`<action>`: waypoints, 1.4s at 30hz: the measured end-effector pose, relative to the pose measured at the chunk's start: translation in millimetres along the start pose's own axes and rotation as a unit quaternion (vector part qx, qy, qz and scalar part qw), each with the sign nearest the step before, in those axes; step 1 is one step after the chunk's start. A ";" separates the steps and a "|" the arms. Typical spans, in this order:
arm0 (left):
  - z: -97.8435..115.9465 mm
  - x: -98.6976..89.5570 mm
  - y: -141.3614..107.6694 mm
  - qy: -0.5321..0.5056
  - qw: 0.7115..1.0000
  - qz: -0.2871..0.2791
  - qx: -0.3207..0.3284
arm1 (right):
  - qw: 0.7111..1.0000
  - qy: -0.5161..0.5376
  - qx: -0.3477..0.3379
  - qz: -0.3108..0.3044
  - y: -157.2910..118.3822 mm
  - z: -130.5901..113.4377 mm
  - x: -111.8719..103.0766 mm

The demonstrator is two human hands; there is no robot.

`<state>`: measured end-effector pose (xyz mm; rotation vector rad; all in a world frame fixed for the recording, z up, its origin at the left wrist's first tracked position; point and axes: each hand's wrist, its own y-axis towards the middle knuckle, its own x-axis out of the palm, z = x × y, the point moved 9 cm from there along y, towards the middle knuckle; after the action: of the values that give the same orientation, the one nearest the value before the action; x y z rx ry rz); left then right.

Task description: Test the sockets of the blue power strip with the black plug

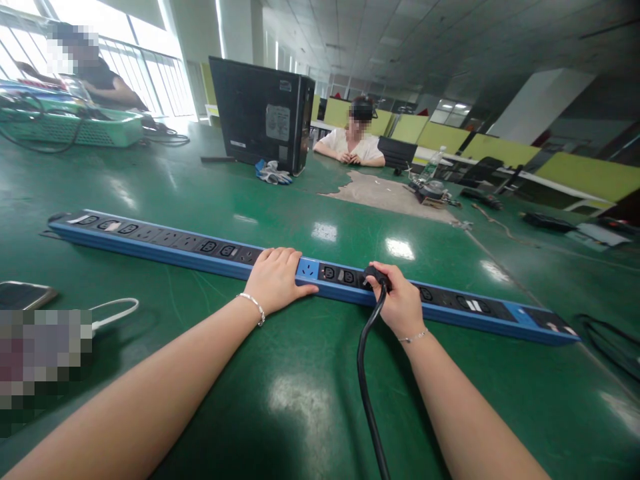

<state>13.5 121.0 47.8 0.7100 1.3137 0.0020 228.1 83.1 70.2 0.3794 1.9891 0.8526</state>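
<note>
A long blue power strip (225,268) with a row of black sockets lies slantwise across the green table. My left hand (277,279) rests over its middle, fingers across the top and thumb along the front edge, beside a blue socket (308,269). To the right of that socket, my right hand (399,300) grips a black plug (376,275) at the strip's socket face. How far the plug sits in a socket is hidden. From the plug a thick black cable (364,360) hangs toward the near edge of the view.
A black computer case (260,110) stands behind the strip, with gloves (273,172) beside it. A green basket (115,129) is at the back left, phones (25,295) at the near left. One person (353,143) sits across, another (107,83) far left. Cables (607,337) lie right.
</note>
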 end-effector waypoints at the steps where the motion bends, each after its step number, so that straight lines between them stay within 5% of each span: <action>1: 0.1 -0.1 0.0 -0.001 1.000 0.000 0.000 | 1.000 -0.001 -0.005 0.003 -0.2 -0.6 -0.2; 20: 1.7 -2.0 0.0 0.014 1.000 -0.001 0.004 | 0.996 0.001 -0.085 -0.009 -5.3 -12.7 5.1; 42: 4.0 -1.8 -0.3 0.000 1.000 -0.016 0.001 | 0.998 -0.006 -0.039 -0.055 -15.2 -3.2 6.4</action>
<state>16.3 118.2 49.5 0.6907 1.3250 -0.0258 222.9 74.5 56.6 0.2266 1.9409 0.8540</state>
